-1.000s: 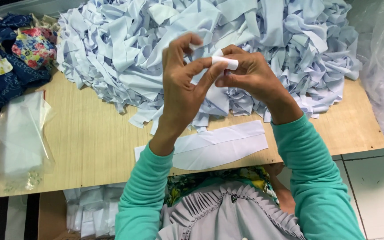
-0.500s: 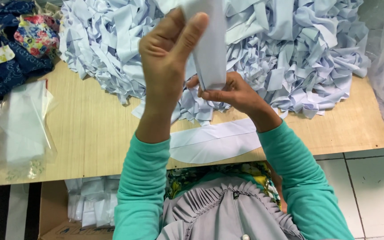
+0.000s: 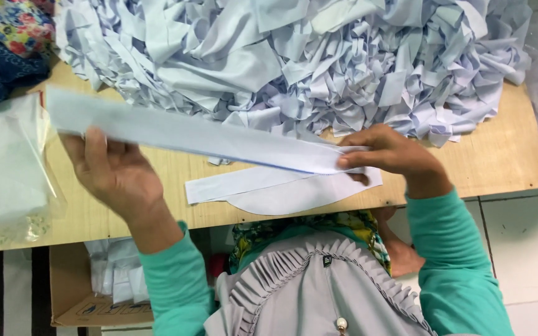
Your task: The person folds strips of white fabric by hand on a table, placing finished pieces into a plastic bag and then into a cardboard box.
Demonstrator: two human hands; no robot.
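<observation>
Holding a long strip of pale blue fabric stretched out flat above the wooden table, I am keeping it level between both hands. My left hand is sitting under the strip's left part, palm up and fingers spread, with the fingertips showing just past its lower edge, so the cloth is resting on them rather than being squeezed. My right hand is pinching the strip's right end, thumb pressing against the fingers with the cloth caught between.

Beneath the strip, flat white curved fabric pieces are lying stacked at the near edge of the table, just below my right hand. Behind everything, a big heap of pale blue fabric scraps is covering the far half of the table. A clear plastic bag is lying at the left end of the table, near my left hand. Dark blue and floral cloth is bunching at the far left corner. Under the table's edge, a cardboard box is holding folded white pieces.
</observation>
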